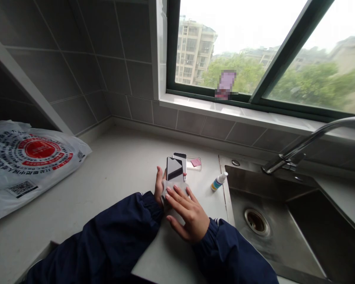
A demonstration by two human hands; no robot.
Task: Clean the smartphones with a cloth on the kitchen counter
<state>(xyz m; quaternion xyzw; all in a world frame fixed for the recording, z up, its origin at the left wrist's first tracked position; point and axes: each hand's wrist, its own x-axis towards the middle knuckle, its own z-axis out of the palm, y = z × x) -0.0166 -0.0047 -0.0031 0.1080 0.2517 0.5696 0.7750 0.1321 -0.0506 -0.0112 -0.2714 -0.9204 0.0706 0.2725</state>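
My left hand [159, 184] is closed around a dark-screened smartphone [175, 169], tilted up above the counter, its thumb along the left edge. A thin whitish cloth or wipe [167, 185] covers the phone's lower part. On top of that lies my right hand [187, 215], fingers stretched out and apart, pressing the wipe to the screen. Just behind the held phone is a second phone-like slab [180, 155], pale with a dark top, partly hidden. Beside it a clear phone case [198, 167] rests on the counter with a small pink piece [195, 162] in it.
A small spray bottle [219, 182] stands at the right, near the steel sink [272, 225] and its chrome faucet [286, 157]. A printed white plastic bag [32, 157] lies on the counter [118, 157] at left. Tiled wall and a window [225, 47] border the back.
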